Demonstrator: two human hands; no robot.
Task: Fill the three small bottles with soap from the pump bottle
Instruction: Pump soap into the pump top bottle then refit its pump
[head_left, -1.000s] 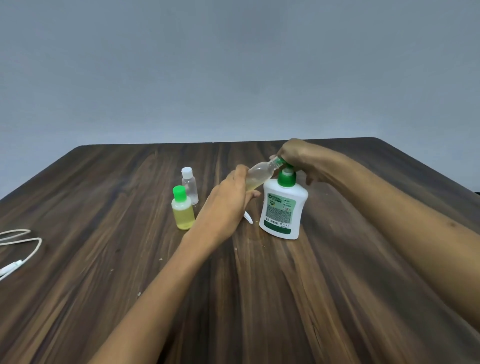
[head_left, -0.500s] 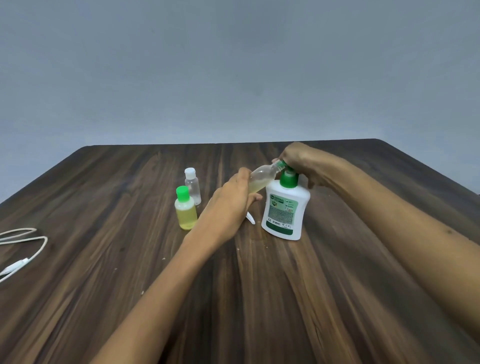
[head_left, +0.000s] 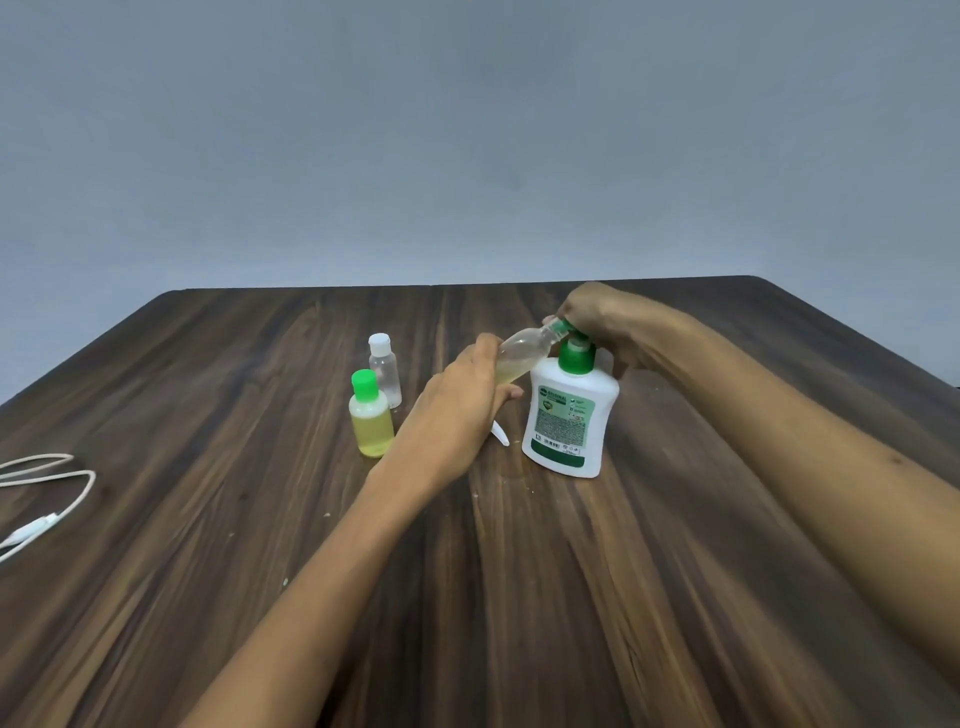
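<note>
Left hand (head_left: 457, 410): grips tilted small bottle (head_left: 522, 351) at the pump.
Right hand (head_left: 597, 317): covers pump bottle (head_left: 569, 415) head, grip unclear.
Nearby: green-capped bottle (head_left: 371, 415), white-capped bottle (head_left: 385, 368), cable (head_left: 49, 493).

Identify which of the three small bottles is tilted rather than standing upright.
The uncapped bottle gripped by the left hand at the pump; the green-capped bottle and white-capped bottle stand upright.

Left hand (head_left: 457, 410) curled (gripping), right hand (head_left: 597, 317) pressing down.
</note>
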